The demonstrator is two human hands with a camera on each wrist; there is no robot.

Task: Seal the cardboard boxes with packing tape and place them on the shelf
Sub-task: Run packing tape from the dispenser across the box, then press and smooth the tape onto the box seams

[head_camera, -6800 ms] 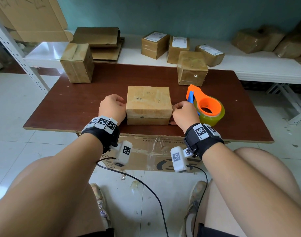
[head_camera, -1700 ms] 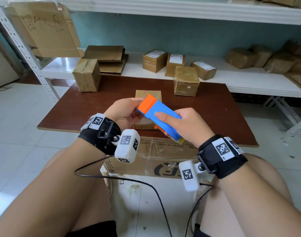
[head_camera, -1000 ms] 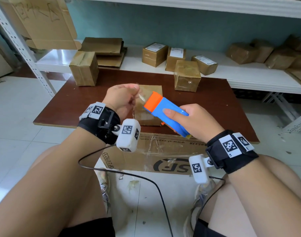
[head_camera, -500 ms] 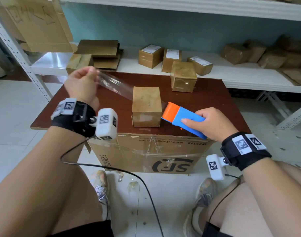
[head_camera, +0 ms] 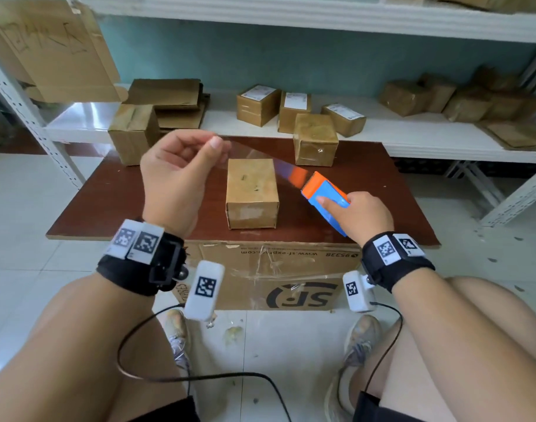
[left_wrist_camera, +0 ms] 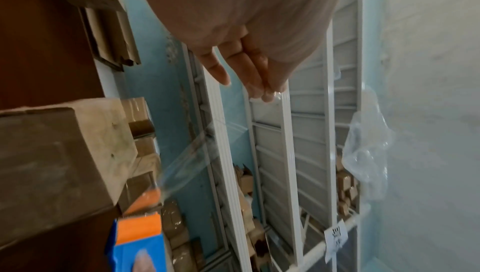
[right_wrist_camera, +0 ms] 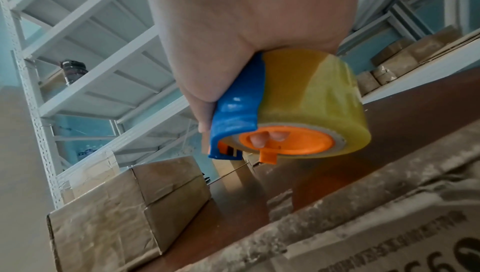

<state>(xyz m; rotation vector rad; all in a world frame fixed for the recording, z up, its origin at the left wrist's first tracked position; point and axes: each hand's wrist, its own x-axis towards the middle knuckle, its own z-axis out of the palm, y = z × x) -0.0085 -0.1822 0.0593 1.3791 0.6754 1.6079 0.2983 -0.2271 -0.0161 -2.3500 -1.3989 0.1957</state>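
Cardboard boxes were spread over two surfaces: three on the brown table (head_camera: 114, 196) and three with white labels on the white shelf (head_camera: 413, 132) behind it. A large printed carton (head_camera: 276, 275) stood under the table's near edge; whether it held anything could not be told. Flattened cardboard (head_camera: 169, 95) was stacked at the shelf's 10 o'clock end, and a blurred heap of wrapped parcels (head_camera: 461, 95) sat at 2 o'clock, too indistinct to count.

The box being sealed (head_camera: 252, 190) lay at the table's centre, its long axis running from 6 toward 12 o'clock, top face up, short end facing the person. A second box (head_camera: 134, 132) stood at 10 o'clock from it at the table's far left corner, and a third (head_camera: 316, 140) at 1 o'clock near the far edge.

The right hand (head_camera: 362, 216) gripped the blue-and-orange tape dispenser (head_camera: 324, 196) at 3 o'clock from the central box, just beside it, fingers curled into the orange core of the yellowish roll (right_wrist_camera: 311, 100), its orange nose pointing toward 10 o'clock. One strip of clear tape (head_camera: 260, 159) stretched from that nose up over the box's far right corner without touching its top. The left hand (head_camera: 175, 175), raised at 10 o'clock from the box, pinched the strip's free end between thumb and fingertips (left_wrist_camera: 262, 91).
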